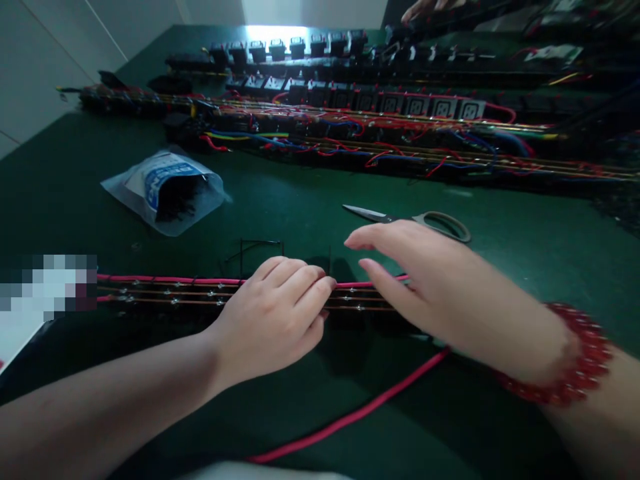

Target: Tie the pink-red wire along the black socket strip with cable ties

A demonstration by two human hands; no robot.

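Note:
A long strip with bare copper-coloured rods [150, 291] lies across the table in front of me, with a red cable [175, 281] along its far side. My left hand [280, 310] is closed over the middle of the strip, fingertips pressed round the red cable; what else it may pinch is hidden. Thin black cable ties [241, 257] stick up from the strip beside that hand. To the right, my right hand [415, 273] hovers over the strip, thumb and forefinger apart, with nothing visible between them. Scissors [385, 217] lie just beyond it.
An open plastic bag [200, 213] of thin black pieces lies at the left. Wired strips with sockets [390, 105] fill the far side. A loose red cable length [360, 413] runs towards me. Another person's hand [420, 9] shows at the top.

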